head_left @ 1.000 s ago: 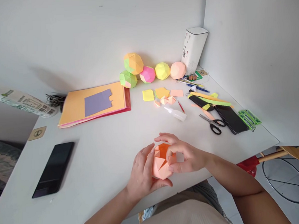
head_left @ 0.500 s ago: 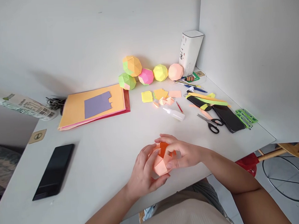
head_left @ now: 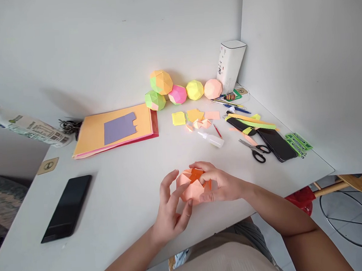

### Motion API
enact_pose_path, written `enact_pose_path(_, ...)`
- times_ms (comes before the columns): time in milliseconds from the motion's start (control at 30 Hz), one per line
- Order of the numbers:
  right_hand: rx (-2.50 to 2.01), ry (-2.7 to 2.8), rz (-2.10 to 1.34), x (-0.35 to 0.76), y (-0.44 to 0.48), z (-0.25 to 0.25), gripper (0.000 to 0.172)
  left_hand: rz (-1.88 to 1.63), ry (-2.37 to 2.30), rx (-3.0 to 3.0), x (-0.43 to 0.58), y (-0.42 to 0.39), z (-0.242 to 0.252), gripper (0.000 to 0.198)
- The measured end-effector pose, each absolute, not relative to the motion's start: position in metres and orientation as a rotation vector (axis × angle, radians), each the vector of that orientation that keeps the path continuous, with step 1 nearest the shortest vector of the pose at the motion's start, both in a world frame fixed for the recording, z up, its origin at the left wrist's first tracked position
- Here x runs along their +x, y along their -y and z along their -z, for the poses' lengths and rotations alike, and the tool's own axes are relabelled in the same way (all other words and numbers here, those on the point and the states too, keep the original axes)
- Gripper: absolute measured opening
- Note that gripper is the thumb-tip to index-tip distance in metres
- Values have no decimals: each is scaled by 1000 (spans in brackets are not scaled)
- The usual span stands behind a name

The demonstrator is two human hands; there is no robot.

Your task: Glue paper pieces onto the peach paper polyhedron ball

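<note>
A hollow, faceted paper ball point(head_left: 192, 192) in peach, with an orange inside showing through its open top, is held over the front of the desk. My right hand point(head_left: 221, 184) grips its right side, index finger curled into the opening and thumb outside. My left hand point(head_left: 172, 206) is at the ball's left side with its fingers spread; one fingertip rests on or close to the front facets. Beyond the hands lie a white glue bottle point(head_left: 211, 139), small folded peach paper pieces point(head_left: 202, 123) and black-handled scissors point(head_left: 257, 151).
Finished faceted balls point(head_left: 195, 90) in several colours line the wall. A white box-like device point(head_left: 232, 64) stands in the corner. Paper sheets point(head_left: 90, 134) lie at back left, a black phone point(head_left: 66, 208) at front left, another dark phone point(head_left: 277, 144) at right. A spray bottle point(head_left: 31, 127) is far left.
My left hand has loosened from the ball, its fingers spreading and shifting left, so more of the peach facets shows. My right hand keeps its hold.
</note>
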State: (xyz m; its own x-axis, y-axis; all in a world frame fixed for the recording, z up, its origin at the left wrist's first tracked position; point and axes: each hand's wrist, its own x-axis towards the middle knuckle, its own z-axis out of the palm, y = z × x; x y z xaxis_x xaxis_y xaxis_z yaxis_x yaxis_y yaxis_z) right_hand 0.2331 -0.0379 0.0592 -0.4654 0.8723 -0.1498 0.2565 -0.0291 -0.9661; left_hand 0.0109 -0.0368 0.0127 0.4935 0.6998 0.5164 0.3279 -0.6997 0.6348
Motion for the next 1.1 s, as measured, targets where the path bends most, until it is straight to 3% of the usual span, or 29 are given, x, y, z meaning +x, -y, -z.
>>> enact_pose_path(367,-1113,1859,-1548,247,40,-61,45,-868,-717,2006,7,33,-14,38)
enact_pose_path(500,-1235,1617,-1336,250,34,-60,26,-963,-625,1874,8,30,-2,52)
enact_pose_path(633,-1338,1378,-1119,259,21,-57,34,-912,-596,1727,7,24,6,66)
enact_pose_path(833,-1418,1348,-726,286,-15,-66,48,-819,-665,1597,4,23,15,69)
enact_pose_path(1100,-1498,1476,-384,304,-79,-69,31,-850,-706,1527,5,26,13,67)
